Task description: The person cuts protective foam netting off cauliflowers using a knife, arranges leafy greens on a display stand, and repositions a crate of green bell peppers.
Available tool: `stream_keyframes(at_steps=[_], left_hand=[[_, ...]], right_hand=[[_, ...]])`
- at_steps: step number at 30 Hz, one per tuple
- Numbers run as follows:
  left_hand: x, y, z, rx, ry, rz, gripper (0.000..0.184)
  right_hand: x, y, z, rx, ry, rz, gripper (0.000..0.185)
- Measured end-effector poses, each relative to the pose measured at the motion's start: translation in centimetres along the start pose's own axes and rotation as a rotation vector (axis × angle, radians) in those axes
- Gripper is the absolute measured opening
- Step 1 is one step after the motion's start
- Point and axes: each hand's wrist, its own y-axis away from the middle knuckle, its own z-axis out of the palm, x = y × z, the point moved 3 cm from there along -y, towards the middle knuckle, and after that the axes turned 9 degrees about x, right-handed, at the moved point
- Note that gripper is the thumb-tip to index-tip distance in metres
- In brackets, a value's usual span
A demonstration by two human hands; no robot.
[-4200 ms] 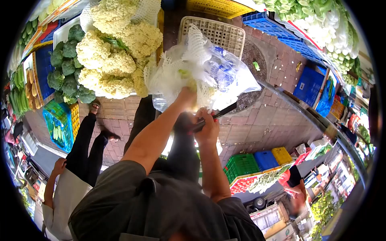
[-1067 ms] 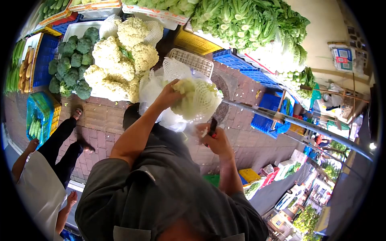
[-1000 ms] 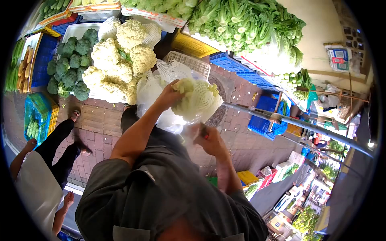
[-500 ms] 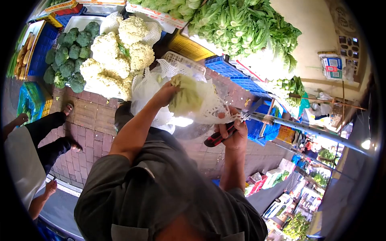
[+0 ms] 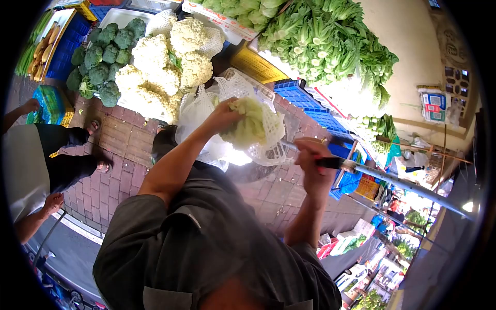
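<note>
Grey shirt fabric (image 5: pixel 227 248) fills the foreground. Beyond it, the left hand (image 5: pixel 226 118) grasps a pale green vegetable (image 5: pixel 248 128) by its leafy edge, held above the brick paving (image 5: pixel 271 201), with white netting (image 5: pixel 271 142) around its right side. The right hand (image 5: pixel 315 163), apart from the vegetable, is clenched on a dark handle (image 5: pixel 330 163), probably a knife's, though blur obscures it. Farther off lie cauliflowers (image 5: pixel 150 54), broccoli (image 5: pixel 109 53) and a yellow crate (image 5: pixel 256 63).
</note>
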Motion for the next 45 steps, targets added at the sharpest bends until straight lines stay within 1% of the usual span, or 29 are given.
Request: stream_keyframes(at_steps=[1,3,4,7,9,10,13,16,19,21,22,23,25,27,28,29,30,31,32,33,34,35,36,37,39,40,41,44,45], left_hand=[[-0.2,-0.1,0.2,0.013,-0.064,0.015,0.032],[-1.2,0.0,0.5,0.038,-0.192,0.035,0.029],[0.5,0.9,0.8,0.056,-0.255,-0.083,0.028],[-0.5,1.6,0.8,0.063,-0.269,0.022,0.030],[-0.9,2.3,0.3,0.056,-0.350,-0.011,0.033],[-0.8,2.5,0.3,0.053,-0.363,-0.023,0.033],[-0.9,2.8,0.0,0.049,-0.486,0.024,0.036],[-0.1,3.3,-0.1,0.059,-0.614,0.050,0.039],[-0.8,3.3,-0.8,0.021,-0.608,-0.001,0.047],[-1.3,3.5,-1.2,0.017,-0.596,-0.010,0.045],[-1.7,3.8,-1.2,0.022,-0.580,-0.020,0.039],[-2.2,4.0,-1.5,0.036,-0.570,-0.028,0.033],[-3.3,4.7,-2.6,0.071,-0.549,-0.016,0.031],[-3.6,5.7,-4.3,0.136,-0.510,-0.005,0.032],[-3.2,6.3,-5.2,0.148,-0.454,-0.097,0.034],[-3.4,6.6,-6.4,0.175,-0.490,-0.115,0.038],[-4.3,6.7,-7.8,0.198,-0.525,-0.133,0.042],[-5.3,6.9,-9.0,0.217,-0.558,-0.154,0.047],[-6.1,7.2,-9.8,0.213,-0.544,-0.127,0.051],[-6.5,7.5,-10.4,0.198,-0.584,-0.189,0.054],[-8.1,7.7,-11.2,0.218,-0.550,-0.209,0.053],[-9.9,7.9,-11.8,0.230,-0.512,-0.234,0.053],[-8.7,8.1,-11.1,0.170,-0.483,-0.214,0.050],[-7.9,8.3,-10.4,0.162,-0.467,-0.221,0.043],[-6.4,8.2,-9.7,0.164,-0.439,-0.215,0.031],[-6.2,8.0,-10.0,0.144,-0.507,-0.241,0.031],[-5.8,8.1,-9.9,0.123,-0.462,-0.217,0.032],[-5.4,8.0,-10.1,0.100,-0.475,-0.218,0.032],[-4.7,8.0,-9.8,0.092,-0.443,-0.220,0.033]], right_hand=[[-1.0,-0.7,1.7,-0.183,0.109,0.015,0.026],[0.9,-2.4,6.1,-0.332,0.366,-0.072,0.031],[2.9,-3.0,6.6,-0.345,0.376,-0.022,0.034],[7.8,-3.9,7.6,-0.357,0.397,0.068,0.041],[9.3,-3.4,7.8,-0.309,0.384,0.069,0.046],[10.6,-3.2,8.1,-0.315,0.457,0.052,0.051],[12.4,-3.4,8.5,-0.447,0.582,0.118,0.054],[13.9,-2.6,8.6,-0.489,0.553,0.099,0.048],[14.5,-1.9,9.2,-0.511,0.520,0.233,0.045],[15.3,-1.3,9.6,-0.472,0.577,0.276,0.044],[16.0,-1.0,10.0,-0.458,0.602,0.296,0.044],[17.8,-0.4,10.3,-0.429,0.543,0.287,0.043],[22.7,1.2,10.2,-0.381,0.410,0.256,0.042],[23.8,2.2,9.8,-0.248,0.151,0.130,0.033],[23.8,2.6,9.2,-0.245,0.064,0.325,0.028],[23.5,3.0,8.8,-0.241,-0.020,0.521,0.023],[23.2,3.5,9.0,-0.144,-0.259,0.598,0.017],[23.0,3.8,9.0,-0.087,-0.377,0.703,0.015],[24.1,3.9,10.1,-0.148,-0.354,0.706,0.016],[23.4,4.0,11.2,-0.196,-0.329,0.718,0.017],[22.8,4.2,12.6,-0.268,-0.176,0.658,0.020],[21.2,3.9,13.6,-0.392,-0.063,0.670,0.029],[24.5,4.6,15.1,-0.426,0.069,0.543,0.039],[23.3,4.2,15.8,-0.384,0.063,0.468,0.042],[23.7,3.8,16.5,-0.430,0.058,0.501,0.046],[23.6,3.7,16.6,-0.416,0.079,0.529,0.047],[23.0,3.5,16.7,-0.403,0.099,0.558,0.048],[23.7,3.6,17.1,-0.402,-0.019,0.847,0.050],[24.2,3.6,17.3,-0.432,-0.045,0.867,0.050]])
